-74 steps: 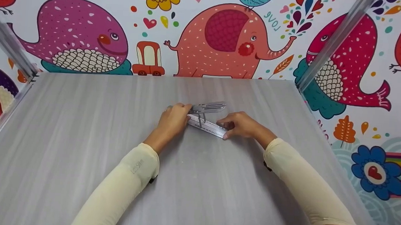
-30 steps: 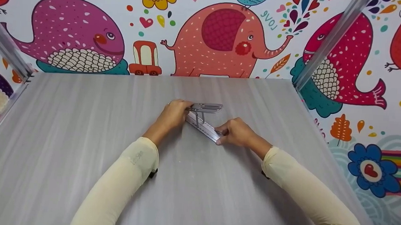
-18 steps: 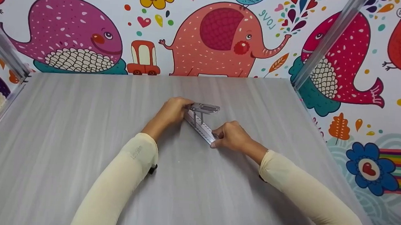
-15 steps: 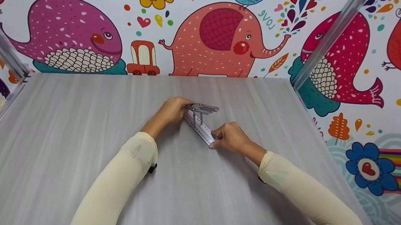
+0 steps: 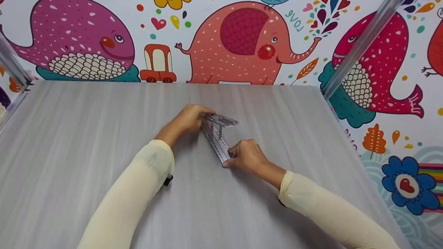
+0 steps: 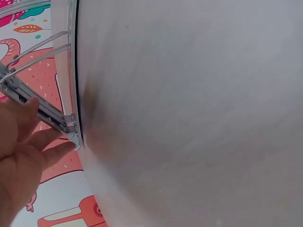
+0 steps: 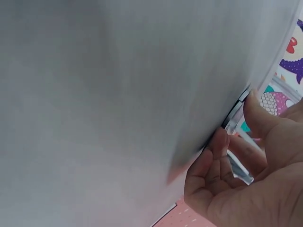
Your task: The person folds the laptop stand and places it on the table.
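Note:
A grey metal folding stand has its long base [image 5: 217,144] lying slantwise on the table and its upper plate [image 5: 225,120] raised on thin struts. My left hand [image 5: 188,116] grips the far hinged end, where plate and base meet. The near end of the base is pinched between thumb and fingers of my right hand [image 5: 249,155]. In the left wrist view, the left hand [image 6: 23,151] has its thumb on the slotted plate [image 6: 40,101] and fingers by the hinge. The right wrist view shows the right hand [image 7: 255,161] at the base's end, its fingers curled.
The grey wood-grain table [image 5: 200,215] spreads around the stand. A wall printed with cartoon animals [image 5: 238,44] stands behind its back edge. Metal posts rise at the back left [image 5: 6,53] and back right [image 5: 358,52] corners.
The stand has turned on the table, its near end swinging toward me and to the left with my right hand. My left hand has moved slightly away and left, still gripping the hinged end.

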{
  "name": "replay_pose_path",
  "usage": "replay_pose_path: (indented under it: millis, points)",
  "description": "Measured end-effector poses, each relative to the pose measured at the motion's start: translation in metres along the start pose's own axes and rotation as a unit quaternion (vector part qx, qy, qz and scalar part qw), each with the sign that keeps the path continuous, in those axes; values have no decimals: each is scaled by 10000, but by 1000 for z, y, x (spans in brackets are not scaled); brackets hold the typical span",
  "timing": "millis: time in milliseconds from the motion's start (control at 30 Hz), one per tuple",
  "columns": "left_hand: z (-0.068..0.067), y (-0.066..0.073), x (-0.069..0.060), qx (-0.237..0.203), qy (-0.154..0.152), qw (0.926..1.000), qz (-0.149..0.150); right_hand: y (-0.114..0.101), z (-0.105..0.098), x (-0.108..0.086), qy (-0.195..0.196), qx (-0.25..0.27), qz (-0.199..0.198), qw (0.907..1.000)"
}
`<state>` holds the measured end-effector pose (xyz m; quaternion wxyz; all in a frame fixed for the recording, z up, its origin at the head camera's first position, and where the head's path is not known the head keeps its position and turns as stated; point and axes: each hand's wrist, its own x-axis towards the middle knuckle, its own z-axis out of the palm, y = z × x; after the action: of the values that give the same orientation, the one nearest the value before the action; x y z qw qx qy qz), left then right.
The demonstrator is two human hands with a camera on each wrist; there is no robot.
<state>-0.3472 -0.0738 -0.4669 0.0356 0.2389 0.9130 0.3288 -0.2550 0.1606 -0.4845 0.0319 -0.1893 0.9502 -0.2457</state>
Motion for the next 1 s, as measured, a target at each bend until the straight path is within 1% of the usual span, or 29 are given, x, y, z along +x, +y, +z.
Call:
replay_pose_path:
  millis: [167,267,400,533,633,767,900,1000]
  points:
    - [-3,-3,1,-114,-138,9998,11,-7,5,-2,139,-79,71,9998]
    - [-5,-4,1,-154,-212,9997,-37,-12,7,-2,152,-112,109,9998]
    - [-7,-6,2,-137,-232,9996,-2,-17,11,-2,117,-147,15,9998]
    - [-8,-6,2,-177,-305,9994,39,-22,15,-3,173,-143,82,9997]
    - [-9,-7,3,-278,-389,9988,-47,-26,19,-4,213,-91,157,9996]
    - [-10,-7,3,-472,-484,9974,-264,-34,24,-4,153,-111,53,9998]
    - [-10,-5,4,-616,-494,9962,-379,-40,24,-1,70,-257,26,9996]
    - [-8,-5,5,-635,-457,9961,-401,-42,20,0,-92,-443,67,9990]
